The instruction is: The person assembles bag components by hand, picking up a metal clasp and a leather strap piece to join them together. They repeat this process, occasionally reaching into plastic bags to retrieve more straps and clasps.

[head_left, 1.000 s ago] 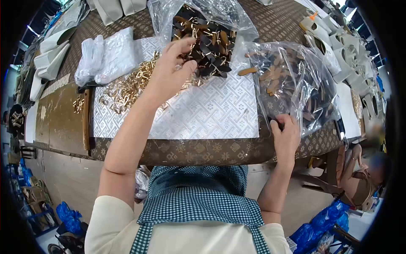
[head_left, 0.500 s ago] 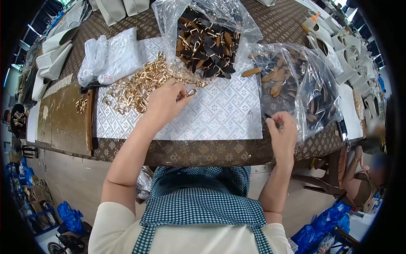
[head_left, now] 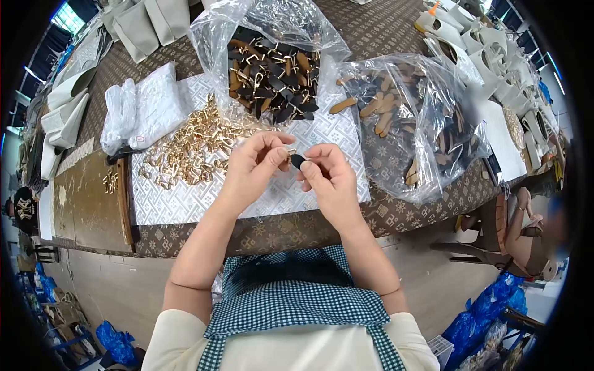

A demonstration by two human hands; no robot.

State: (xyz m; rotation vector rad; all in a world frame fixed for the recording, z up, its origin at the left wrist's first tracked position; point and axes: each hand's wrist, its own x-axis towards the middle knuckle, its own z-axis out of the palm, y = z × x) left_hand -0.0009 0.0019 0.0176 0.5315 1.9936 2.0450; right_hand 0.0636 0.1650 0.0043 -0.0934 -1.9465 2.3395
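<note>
My left hand (head_left: 255,168) pinches a small gold metal clasp (head_left: 290,153) between thumb and forefinger. Opposite it, my right hand (head_left: 333,183) grips a black leather tab (head_left: 298,162), whose rounded end meets the clasp. Both hands are close together over the white patterned sheet (head_left: 281,201). Left of them spreads a pile of gold clasps (head_left: 192,145). Behind, an open clear bag (head_left: 207,37) holds many dark tabs fitted with gold hardware. To the right lies another clear bag (head_left: 427,176) with loose black and tan tabs, one tan tab (head_left: 342,106) at its edge.
Folded white plastic packets (head_left: 158,102) lie at the left, behind a brown board (head_left: 86,198) with a wooden strip (head_left: 124,201). Pale bags (head_left: 151,25) stand at the back, more along the right. A seated person (head_left: 526,238) is at the far right.
My left hand has moved from the clasp pile toward the right with a clasp. My right hand has come leftward from beside the right bag with a tab, and the two pieces now meet.
</note>
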